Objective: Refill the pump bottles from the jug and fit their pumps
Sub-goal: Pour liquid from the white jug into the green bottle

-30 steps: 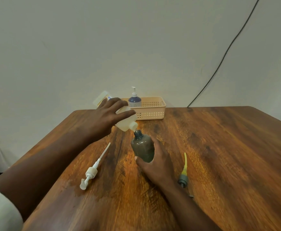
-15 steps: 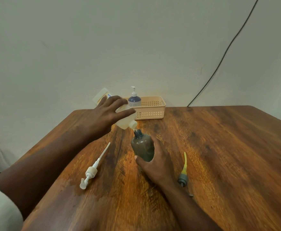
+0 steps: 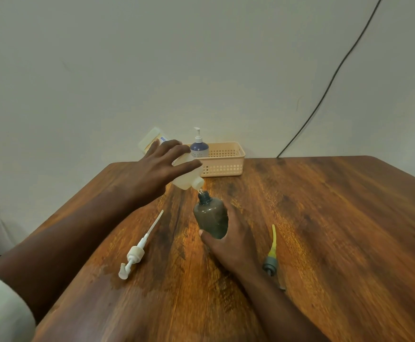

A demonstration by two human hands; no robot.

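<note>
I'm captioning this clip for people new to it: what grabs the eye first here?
At the table's centre, the left hand tips a pale jug spout-down over the open neck of a smoky grey bottle that the right hand steadies. Two loose pumps flank them: a white pump left, a yellow-tubed grey pump right.

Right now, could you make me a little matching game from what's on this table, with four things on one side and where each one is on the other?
Things:
1. jug
2. grey bottle
3. white pump
4. blue bottle

Places:
A. lying loose on the table
B. standing in the basket
C. tilted in the left hand, spout over a bottle neck
D. upright on the table, held by the right hand

Pairs: 1-C, 2-D, 3-A, 4-B
</note>
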